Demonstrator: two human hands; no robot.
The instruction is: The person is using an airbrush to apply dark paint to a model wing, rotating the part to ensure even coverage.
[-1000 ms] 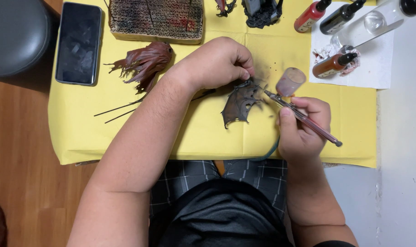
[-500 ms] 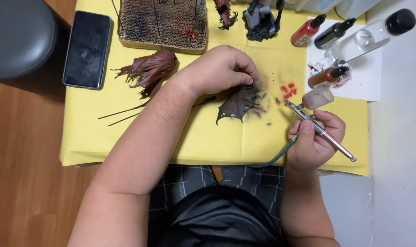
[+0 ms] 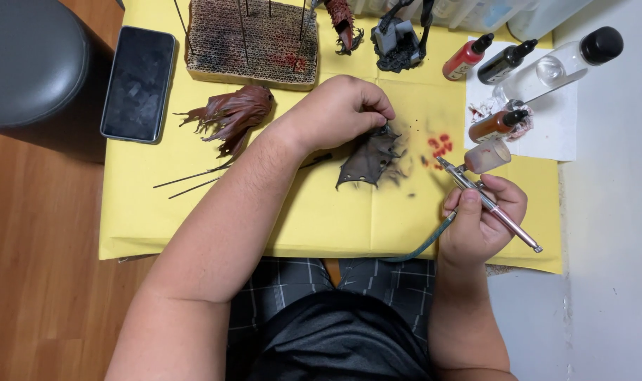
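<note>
Head view, looking straight down: a dark, ragged wing-shaped model part [image 3: 369,156] is pinched at its upper edge by the fingertips of the left hand [image 3: 345,109], which is closed on it, and is held just above the yellow paper sheet [image 3: 194,219] that covers the surface. An airbrush [image 3: 487,201] is gripped by the right hand [image 3: 480,219], fingers wrapped round its metal body, with the nozzle pointed up and left toward the part but well short of it. A translucent paint cup [image 3: 487,155] sits on the airbrush near its tip (reddish inside), and a green hose [image 3: 423,247] curves from below the hand. Red spots [image 3: 439,145] and dark overspray are seen on the paper between part and nozzle. A reddish-brown feathery piece [image 3: 230,113] lies left of the forearm, with thin wires [image 3: 194,180] beside it. A black phone [image 3: 138,83] lies at the sheet's left edge, and a paint-stained cardboard block [image 3: 254,42] stands near the top. Dropper bottles [image 3: 501,125] rest on white paper [image 3: 547,141] at the right.
</note>
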